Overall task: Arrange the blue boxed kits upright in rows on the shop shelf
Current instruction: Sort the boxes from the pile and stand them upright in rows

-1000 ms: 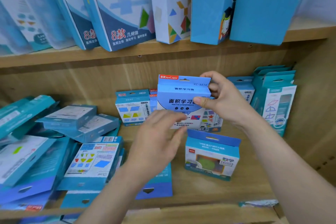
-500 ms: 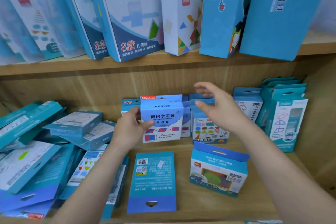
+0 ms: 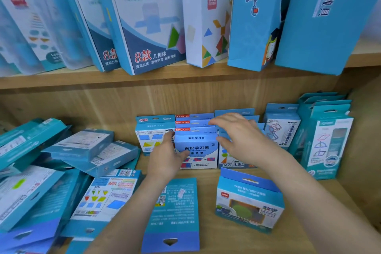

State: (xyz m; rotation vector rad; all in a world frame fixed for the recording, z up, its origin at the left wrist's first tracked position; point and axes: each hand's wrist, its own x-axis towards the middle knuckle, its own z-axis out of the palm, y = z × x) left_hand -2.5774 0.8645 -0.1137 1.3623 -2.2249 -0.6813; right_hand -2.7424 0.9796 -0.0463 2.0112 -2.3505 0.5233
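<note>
A light-blue boxed kit (image 3: 203, 146) stands upright at the front of a short row of like boxes on the lower wooden shelf (image 3: 321, 198). My left hand (image 3: 167, 156) grips its left side, thumb across the front face. My right hand (image 3: 239, 138) hovers with spread, relaxed fingers over the tops of the row and the box to the right, holding nothing. Other upright kits stand left (image 3: 151, 134) and right (image 3: 282, 128) of the row.
A jumble of flat blue boxes (image 3: 61, 171) fills the shelf's left side. One flat box (image 3: 175, 210) and an upright box with a window (image 3: 247, 200) sit near the front. Tall kits (image 3: 325, 136) stand at the far right. Large boxes (image 3: 148, 16) line the upper shelf.
The light-blue kit went from my right hand to my left hand and back into the row, where it now stands. My right hand let go and now hovers open above the row.
</note>
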